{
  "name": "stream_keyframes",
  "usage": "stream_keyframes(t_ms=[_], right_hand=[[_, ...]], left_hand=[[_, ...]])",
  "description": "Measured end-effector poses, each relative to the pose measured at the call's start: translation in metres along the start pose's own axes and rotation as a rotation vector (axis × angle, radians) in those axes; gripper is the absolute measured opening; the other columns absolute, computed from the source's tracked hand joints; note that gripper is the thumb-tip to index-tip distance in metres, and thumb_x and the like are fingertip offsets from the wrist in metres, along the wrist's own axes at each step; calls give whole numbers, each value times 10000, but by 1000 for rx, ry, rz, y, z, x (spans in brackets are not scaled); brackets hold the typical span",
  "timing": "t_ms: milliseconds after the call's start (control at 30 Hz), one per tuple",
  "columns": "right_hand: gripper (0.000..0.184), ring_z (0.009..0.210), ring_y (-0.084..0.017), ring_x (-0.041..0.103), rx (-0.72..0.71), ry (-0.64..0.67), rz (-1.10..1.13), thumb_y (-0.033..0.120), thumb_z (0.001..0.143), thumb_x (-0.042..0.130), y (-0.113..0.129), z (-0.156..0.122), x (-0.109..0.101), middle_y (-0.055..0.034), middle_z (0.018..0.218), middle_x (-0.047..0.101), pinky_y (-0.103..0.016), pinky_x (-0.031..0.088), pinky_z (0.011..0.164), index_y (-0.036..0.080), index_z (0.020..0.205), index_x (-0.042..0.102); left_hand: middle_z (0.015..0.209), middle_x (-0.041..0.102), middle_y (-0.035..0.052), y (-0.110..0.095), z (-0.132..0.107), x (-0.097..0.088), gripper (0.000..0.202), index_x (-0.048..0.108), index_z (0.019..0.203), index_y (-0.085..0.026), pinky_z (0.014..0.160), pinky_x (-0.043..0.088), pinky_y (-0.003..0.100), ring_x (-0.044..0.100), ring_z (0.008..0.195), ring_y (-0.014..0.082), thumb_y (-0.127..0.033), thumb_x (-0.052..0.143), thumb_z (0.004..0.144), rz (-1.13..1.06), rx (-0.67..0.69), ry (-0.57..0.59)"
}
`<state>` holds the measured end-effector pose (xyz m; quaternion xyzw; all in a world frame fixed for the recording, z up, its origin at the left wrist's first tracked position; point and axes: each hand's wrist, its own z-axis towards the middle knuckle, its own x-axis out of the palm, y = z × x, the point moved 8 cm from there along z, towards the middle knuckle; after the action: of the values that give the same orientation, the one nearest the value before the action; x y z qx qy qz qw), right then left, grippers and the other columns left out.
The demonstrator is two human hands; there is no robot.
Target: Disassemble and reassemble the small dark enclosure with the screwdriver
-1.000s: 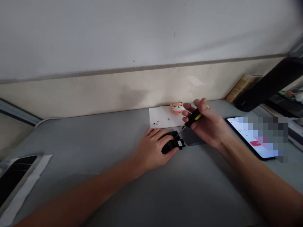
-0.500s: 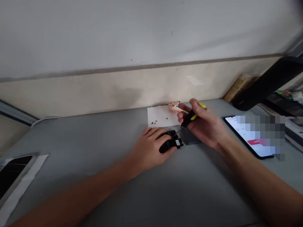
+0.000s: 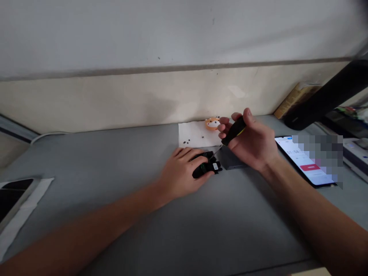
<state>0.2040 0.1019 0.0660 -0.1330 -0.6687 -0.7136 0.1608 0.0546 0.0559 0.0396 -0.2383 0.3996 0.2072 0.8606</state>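
My left hand [image 3: 179,172] lies over a small black device [image 3: 207,168] on the grey desk [image 3: 120,168], fingers curled round it and pinning it down. My right hand [image 3: 250,142] is closed on a black and yellow screwdriver [image 3: 233,131], held slanted with its thin tip touching the top of the device. Just behind them lies a white sheet of paper [image 3: 195,135] with several tiny dark screws [image 3: 186,142] on it. A small orange animal-shaped object [image 3: 212,123] sits at the paper's far edge.
A lit phone [image 3: 301,158] lies right of my right hand. A dark flat block [image 3: 231,163] rests under that hand. A black lamp arm [image 3: 324,97] and a yellowish box [image 3: 296,97] stand at the back right. A screen on white paper [image 3: 14,199] lies far left.
My right hand has turned on the screwdriver, the palm now showing more and the yellow end hidden. My left hand stays on the device. The view has shifted slightly downward.
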Motion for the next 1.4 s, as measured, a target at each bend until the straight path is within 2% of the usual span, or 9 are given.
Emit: stream_keyframes(t_ms=[167, 300, 500, 700, 833, 1000, 1133, 1267, 1400], right_hand=[[595, 502, -127, 454, -62, 6, -163, 796, 751, 685, -3, 6, -2, 48, 571, 390, -301, 418, 478, 258, 688, 439], [514, 626, -187, 571, -68, -25, -152, 785, 846, 581, 4, 4, 1, 8, 599, 480, -318, 446, 509, 274, 792, 588], [431, 760, -184, 633, -44, -9, -76, 636, 780, 764, 4, -2, 3, -9, 787, 616, -322, 521, 627, 261, 761, 553], [522, 499, -132, 427, -112, -28, -161, 670, 729, 808, 3, 1, 0, 70, 554, 341, -304, 436, 505, 270, 711, 472], [443, 626, -174, 567, -61, -8, -107, 725, 834, 651, 4, -1, 8, 31, 605, 480, -322, 497, 582, 284, 853, 607], [515, 758, -168, 648, -68, -7, -41, 698, 713, 796, 3, -1, 2, 10, 791, 614, -310, 536, 675, 260, 771, 530], [560, 590, -134, 573, -215, -38, -329, 687, 725, 798, 15, -3, -7, 53, 658, 506, -288, 466, 583, 250, 736, 448], [463, 620, -138, 531, -343, -36, -592, 700, 850, 658, 25, -9, -5, 32, 682, 546, -292, 439, 600, 245, 859, 576], [439, 569, -123, 453, -396, -169, -663, 655, 892, 639, 29, -8, -13, 37, 623, 496, -277, 363, 529, 233, 782, 594]], left_hand=[[1154, 767, 52, 1, 0, 1, 171, 719, 1017, -218, 937, 528, 397, 700, 1038, 235, -358, 704, 921, 8, -5, -4], [1169, 765, 49, 1, -1, 1, 158, 717, 1020, -222, 939, 529, 394, 699, 1045, 232, -347, 697, 925, 4, -14, 2], [1161, 764, 49, 1, -1, 1, 160, 708, 1017, -224, 925, 530, 403, 703, 1038, 236, -363, 671, 947, -3, -3, 4], [1133, 767, 52, 4, -1, 4, 160, 697, 1004, -232, 944, 531, 416, 696, 1052, 247, -358, 715, 907, -37, -50, 22], [1151, 764, 47, 3, -1, 2, 144, 706, 1005, -230, 939, 530, 406, 697, 1045, 237, -341, 712, 915, -37, -39, 5], [1166, 762, 44, 2, 0, 2, 152, 719, 1008, -233, 934, 529, 407, 698, 1042, 237, -361, 702, 929, -19, -27, 5], [1165, 761, 50, 3, 0, 1, 159, 724, 1020, -235, 940, 529, 413, 693, 1050, 239, -364, 694, 933, -17, -36, 13], [1172, 760, 46, 3, 0, 3, 149, 722, 1020, -240, 923, 535, 416, 694, 1047, 241, -358, 689, 934, -30, -31, 38], [1181, 759, 44, 1, 0, 1, 148, 715, 1017, -236, 929, 535, 419, 693, 1059, 243, -359, 689, 939, -26, -31, 30]])
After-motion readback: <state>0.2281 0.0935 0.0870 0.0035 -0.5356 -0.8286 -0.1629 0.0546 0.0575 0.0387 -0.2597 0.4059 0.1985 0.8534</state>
